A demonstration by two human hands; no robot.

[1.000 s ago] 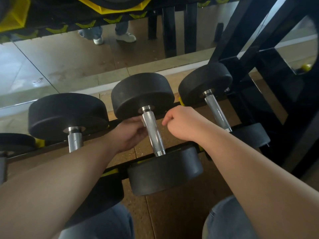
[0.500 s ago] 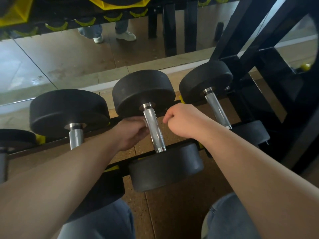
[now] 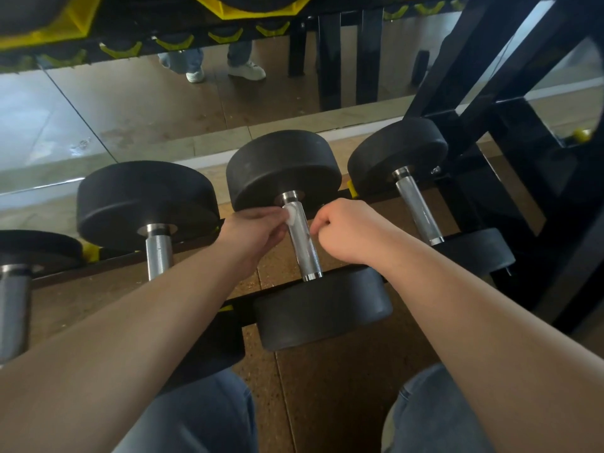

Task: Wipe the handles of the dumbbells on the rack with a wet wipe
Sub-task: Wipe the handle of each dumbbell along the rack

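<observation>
Dumbbells (image 3: pixel 284 165) lie side by side across the rails of the black rack (image 3: pixel 523 178), in front of a floor-level mirror (image 3: pixel 130 112). Four are in view, and the leftmost is cut off by the edge of the frame. Each has two thick black heads that look rubber-coated. I judge them heavy and rigid, and best left seated in the rack, since the job needs only the bars.

There are four handles to match, one per dumbbell, and each is a short knurled steel bar. They should be stiff and rough enough to drag at a thin cloth instead of letting it slide. The place to work is the bare stretch between the two collars.

Both of the person's hands are at the middle handle (image 3: pixel 305 250). The left hand (image 3: pixel 251 237) has its fingers curled, pinching the wet wipe (image 3: pixel 291 215) against the far end of that bar, just below the far collar. The right hand (image 3: pixel 346 230) is curled into a fist just beside the bar on its other side. Nothing shows in its grip, and I cannot tell whether its fingertips touch the steel.

Only one wet wipe is in view, and just a small white fold of it shows past the left fingertips. It should be light, limp and damp, and easy to snag or tear on the knurling. It would handle best bunched into a pad or wrapped round the bar, then turned and drawn along it.
</observation>
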